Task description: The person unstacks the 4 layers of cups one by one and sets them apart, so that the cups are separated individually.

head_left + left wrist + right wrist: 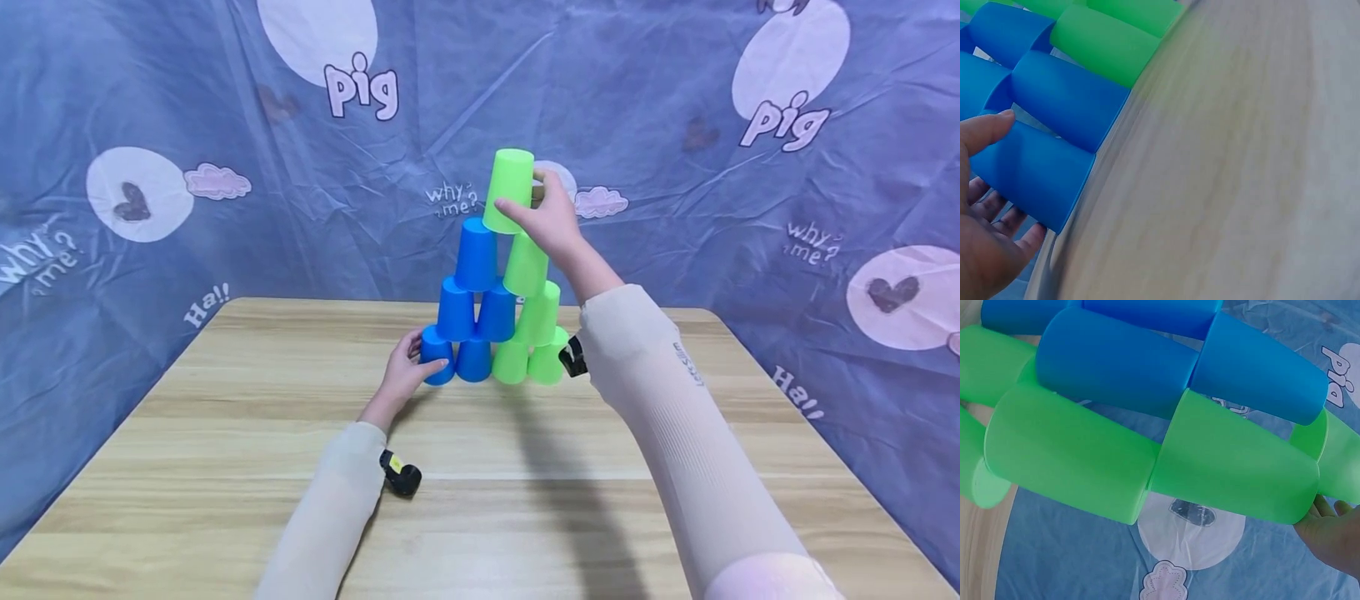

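Note:
Upside-down plastic cups stand stacked as a pyramid, blue on the left and green on the right. At its peak my right hand [553, 218] grips a green cup [513, 173], thumb on the near side, the cup leaning slightly. Its rim overlaps the blue cup [476, 257] and green cup [527, 265] of the row below; whether it rests on both I cannot tell. Down at the base, my left hand [403, 372] holds the outermost blue cup [1041, 175] between thumb and fingers. Part of the held green cup [1344, 456] shows behind others in the right wrist view.
The pyramid stands toward the back of a wooden table [480, 467]. Behind it hangs a wrinkled blue printed cloth [480, 100]. More cups fill the lower rows, among them a blue one [497, 312] and a green one [540, 315]. Black devices sit at both wrists.

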